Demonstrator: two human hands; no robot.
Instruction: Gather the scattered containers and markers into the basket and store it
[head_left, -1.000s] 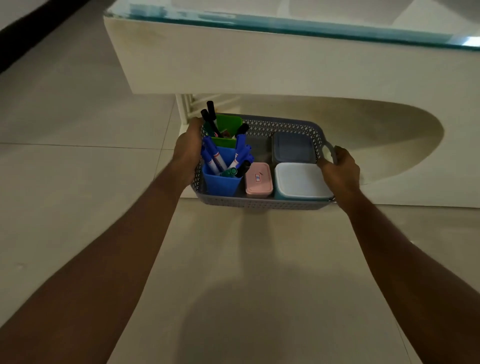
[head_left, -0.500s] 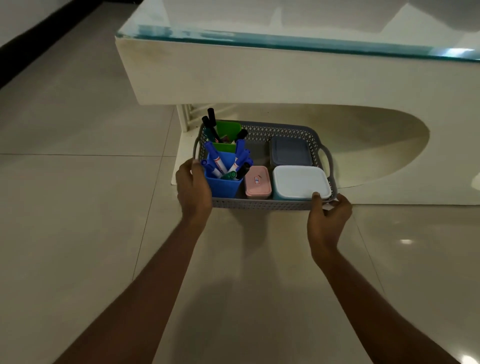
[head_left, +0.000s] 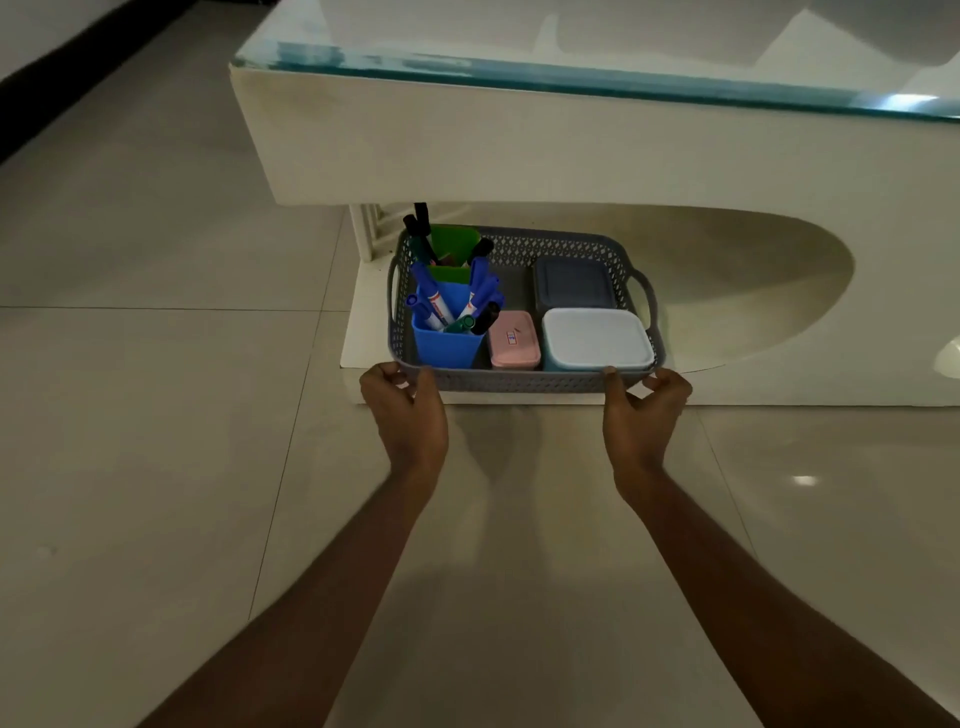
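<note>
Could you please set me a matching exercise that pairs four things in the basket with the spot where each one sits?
Things:
1. blue cup
2. green cup
3. pink box
4. white box

Places in the basket:
a. far left corner
b. near right corner
c. near left corner
d. against the near wall, in the middle

Pairs: 1-c, 2-a, 3-d, 4-b
</note>
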